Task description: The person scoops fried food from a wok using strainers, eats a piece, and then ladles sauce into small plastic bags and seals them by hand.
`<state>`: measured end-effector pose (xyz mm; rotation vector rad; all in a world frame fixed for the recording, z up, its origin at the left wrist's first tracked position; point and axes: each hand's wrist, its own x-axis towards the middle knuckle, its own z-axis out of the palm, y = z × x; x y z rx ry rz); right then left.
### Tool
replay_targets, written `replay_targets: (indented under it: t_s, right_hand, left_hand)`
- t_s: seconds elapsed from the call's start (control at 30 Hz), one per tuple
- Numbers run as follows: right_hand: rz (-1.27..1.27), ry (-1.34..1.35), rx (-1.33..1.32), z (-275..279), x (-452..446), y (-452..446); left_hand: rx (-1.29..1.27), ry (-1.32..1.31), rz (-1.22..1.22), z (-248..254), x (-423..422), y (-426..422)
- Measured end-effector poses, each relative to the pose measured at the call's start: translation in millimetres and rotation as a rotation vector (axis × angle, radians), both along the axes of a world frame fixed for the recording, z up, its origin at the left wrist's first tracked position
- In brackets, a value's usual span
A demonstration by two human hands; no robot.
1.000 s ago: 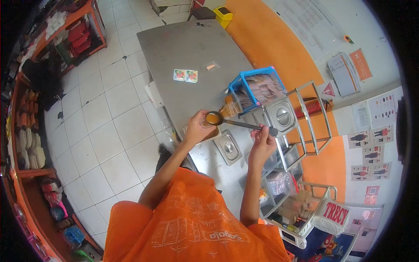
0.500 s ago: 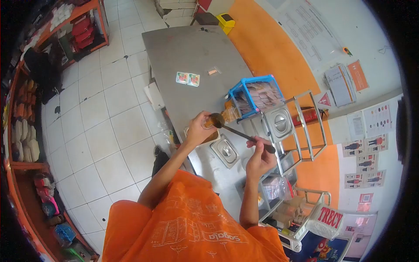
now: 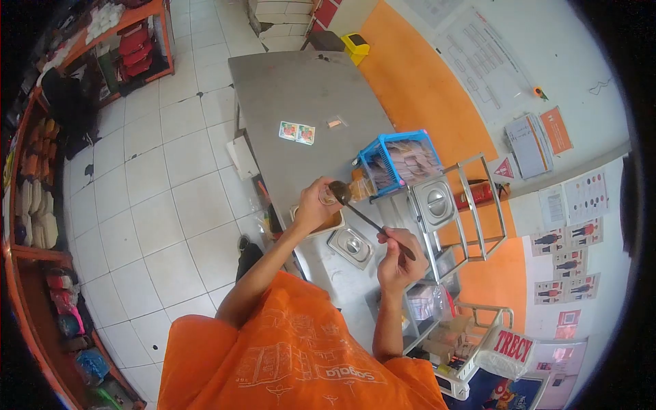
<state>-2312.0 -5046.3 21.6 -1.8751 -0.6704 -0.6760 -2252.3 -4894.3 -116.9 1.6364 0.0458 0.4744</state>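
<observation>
My left hand [image 3: 314, 205] is closed around a small clear cup [image 3: 328, 195] above an open metal container [image 3: 330, 223] of brownish sauce. The bowl of a dark ladle [image 3: 362, 216] tips at the cup's mouth. My right hand [image 3: 402, 258] grips the ladle's handle near its end. Below the ladle a metal lid [image 3: 351, 247] with a knob lies on the steel counter. Beyond the cup, clear bags with orange contents [image 3: 361, 186] rest against a blue basket [image 3: 400, 161] full of packets.
Two printed sachets [image 3: 296, 132] and a small packet [image 3: 337, 123] lie on the grey table [image 3: 301, 85]. At the right stand a metal rack [image 3: 478, 222] holding a lidded container [image 3: 435, 203], and a white crate [image 3: 454, 369] lower down. Orange shelves [image 3: 41, 253] line the far left.
The ladle has tipped over at the cup, and its orange contents no longer show. My right hand has moved down and slightly left. The view has shifted a little.
</observation>
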Motion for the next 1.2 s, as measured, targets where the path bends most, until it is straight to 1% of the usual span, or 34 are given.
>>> replay_targets:
  t_s: [0.07,0.17,0.27,0.37,0.47,0.57,0.67,0.7,0.73,0.8,0.87,0.9,0.97,1.07,1.13,1.2]
  right_hand:
    - [0.008,-0.006,0.016,1,0,0]
    - [-0.01,-0.009,0.011,1,0,-1]
    - [-0.018,0.04,0.063,0,0,-2]
    - [-0.037,0.046,0.164,0,3,0]
    - [-0.087,0.125,0.267,-8,5,-4]
    - [-0.202,0.183,0.382,-12,11,-7]
    - [-0.235,0.301,0.577,-15,26,-17]
    - [-0.256,0.361,0.647,-14,31,-19]
    - [-0.316,0.392,0.692,-25,46,-33]
    - [-0.339,0.454,0.699,-45,63,-46]
    - [-0.316,0.576,0.643,-86,80,-64]
    - [-0.406,0.624,0.515,-109,86,-66]
    - [-0.305,0.744,0.435,-169,96,-70]
    - [-0.222,0.865,0.366,-247,108,-70]
    - [-0.189,0.922,0.368,-261,109,-62]
    - [-0.152,0.961,0.399,-273,110,-59]
  left_hand:
    - [0.031,-0.05,0.013,-5,3,-2]
    - [0.002,0.04,0.004,3,-1,-1]
    - [-0.059,-0.034,-0.016,-16,7,-4]
    - [-0.083,-0.108,-0.006,-28,12,-5]
    - [-0.06,-0.019,-0.017,-15,7,0]
    - [-0.048,-0.062,0.01,-16,10,-1]
    - [-0.091,-0.066,-0.01,-12,8,0]
    - [-0.069,-0.071,-0.001,-11,6,2]
    - [-0.041,-0.074,0.007,-10,5,5]
    - [-0.011,-0.07,0.02,-6,3,9]
    - [0.005,-0.053,0.021,7,-2,12]
    - [-0.024,-0.026,-0.025,19,-3,14]
    - [-0.077,0.029,-0.119,44,-6,18]
    - [0.015,-0.084,-0.209,69,0,20]
    - [-0.155,0.029,-0.258,83,3,18]
    - [-0.346,0.115,-0.313,86,8,17]
